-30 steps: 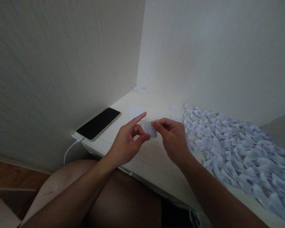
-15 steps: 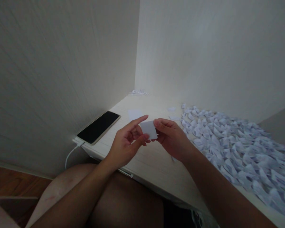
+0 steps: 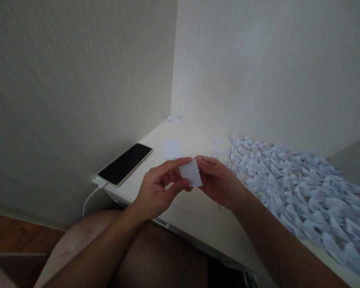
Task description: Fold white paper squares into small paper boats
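Observation:
A small white paper slip is held above the pale tabletop between both hands. My left hand pinches its left edge with thumb and forefinger. My right hand grips its right edge with curled fingers. Behind the hands, another white paper square lies flat on the table.
A black phone lies at the table's left edge with a white cable plugged in. A wide heap of small folded white papers covers the right side. Paper scraps sit in the corner where the two walls meet. My knees are below the table edge.
The slip has turned slightly and sits a little lower in my fingers. My left forefinger, pointing out before, has come down onto the paper's top edge.

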`<act>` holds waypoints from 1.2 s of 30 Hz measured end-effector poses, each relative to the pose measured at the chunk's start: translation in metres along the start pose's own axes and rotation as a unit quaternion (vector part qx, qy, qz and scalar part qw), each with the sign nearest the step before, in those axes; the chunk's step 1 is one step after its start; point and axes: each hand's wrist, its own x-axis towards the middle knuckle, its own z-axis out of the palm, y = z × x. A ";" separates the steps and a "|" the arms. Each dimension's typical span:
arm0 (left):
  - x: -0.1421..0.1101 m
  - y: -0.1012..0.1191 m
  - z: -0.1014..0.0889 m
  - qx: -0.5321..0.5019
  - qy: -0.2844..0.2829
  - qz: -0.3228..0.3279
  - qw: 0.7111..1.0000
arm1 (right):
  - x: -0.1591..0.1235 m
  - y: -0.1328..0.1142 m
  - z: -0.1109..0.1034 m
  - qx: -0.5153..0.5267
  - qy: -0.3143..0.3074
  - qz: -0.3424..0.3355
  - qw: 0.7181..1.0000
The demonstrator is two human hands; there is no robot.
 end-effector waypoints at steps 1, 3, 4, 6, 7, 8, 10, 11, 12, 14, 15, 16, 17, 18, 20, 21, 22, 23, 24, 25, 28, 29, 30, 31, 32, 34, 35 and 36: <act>0.000 -0.002 0.000 -0.009 -0.002 -0.001 1.000 | 0.000 0.000 0.001 0.000 -0.002 0.001 1.000; -0.001 -0.004 0.001 -0.029 -0.007 -0.007 1.000 | 0.000 -0.001 0.002 -0.004 0.005 -0.004 1.000; -0.001 -0.006 0.002 -0.039 -0.009 -0.010 0.999 | 0.001 -0.001 0.002 -0.014 0.020 -0.015 1.000; -0.001 -0.006 0.003 -0.051 -0.014 -0.018 0.998 | 0.002 -0.002 0.003 -0.056 0.073 -0.055 0.994; 0.000 -0.006 0.004 -0.050 -0.013 -0.024 0.998 | 0.002 -0.002 0.003 -0.089 0.105 -0.079 0.987; 0.001 -0.006 0.005 -0.043 -0.008 -0.032 0.999 | 0.003 -0.001 0.003 -0.128 0.133 -0.102 0.978; 0.002 -0.004 0.006 -0.021 0.014 -0.055 0.998 | 0.004 0.001 0.004 -0.206 0.170 -0.135 0.954; 0.003 -0.004 0.006 -0.009 0.033 -0.067 0.997 | 0.005 0.002 0.005 -0.238 0.181 -0.143 0.944; 0.004 -0.003 0.006 0.000 0.053 -0.078 0.996 | 0.005 0.004 0.006 -0.262 0.189 -0.146 0.935; 0.005 -0.003 0.005 0.018 0.083 -0.096 0.992 | 0.005 0.009 0.009 -0.290 0.207 -0.142 0.924; 0.006 -0.003 0.004 0.029 0.092 -0.107 0.990 | 0.005 0.011 0.010 -0.301 0.217 -0.137 0.918; 0.007 -0.003 0.003 0.041 0.095 -0.116 0.988 | 0.004 0.013 0.011 -0.314 0.228 -0.132 0.912; 0.007 -0.003 0.002 0.053 0.094 -0.125 0.986 | 0.004 0.016 0.012 -0.327 0.235 -0.130 0.906; 0.007 -0.003 0.001 0.065 0.089 -0.130 0.985 | 0.003 0.017 0.013 -0.343 0.240 -0.130 0.899; 0.007 -0.003 0.000 0.092 0.076 -0.119 0.986 | 0.002 0.019 0.014 -0.372 0.243 -0.135 0.885; 0.007 -0.003 0.000 0.109 0.073 -0.103 0.986 | 0.002 0.019 0.015 -0.384 0.245 -0.137 0.880; 0.006 -0.003 0.000 0.128 0.073 -0.083 0.986 | 0.002 0.019 0.015 -0.393 0.249 -0.135 0.875; 0.006 -0.003 0.000 0.145 0.076 -0.065 0.984 | 0.002 0.018 0.015 -0.400 0.256 -0.131 0.870; 0.006 -0.002 0.000 0.156 0.081 -0.051 0.983 | 0.002 0.017 0.015 -0.402 0.266 -0.125 0.868; 0.006 -0.002 0.000 0.161 0.086 -0.044 0.982 | 0.002 0.016 0.015 -0.399 0.275 -0.118 0.867; 0.007 -0.002 -0.001 0.148 0.097 -0.066 0.982 | 0.003 0.015 0.015 -0.366 0.296 -0.104 0.876; 0.008 -0.002 -0.002 0.142 0.101 -0.087 0.981 | 0.004 0.015 0.014 -0.351 0.300 -0.101 0.881; 0.009 -0.002 -0.004 0.138 0.106 -0.112 0.978 | 0.005 0.016 0.013 -0.338 0.303 -0.098 0.886; 0.010 -0.003 -0.006 0.139 0.107 -0.137 0.975 | 0.005 0.017 0.012 -0.331 0.305 -0.092 0.888; 0.011 -0.004 -0.009 0.150 0.104 -0.159 0.970 | 0.006 0.018 0.011 -0.333 0.305 -0.084 0.888; 0.012 -0.005 -0.016 0.207 0.079 -0.183 0.958 | 0.006 0.020 0.009 -0.382 0.296 -0.062 0.873; 0.012 -0.006 -0.019 0.248 0.062 -0.185 0.949 | 0.006 0.021 0.008 -0.427 0.284 -0.051 0.857; 0.013 -0.007 -0.022 0.290 0.043 -0.185 0.938 | 0.005 0.022 0.008 -0.481 0.260 -0.040 0.836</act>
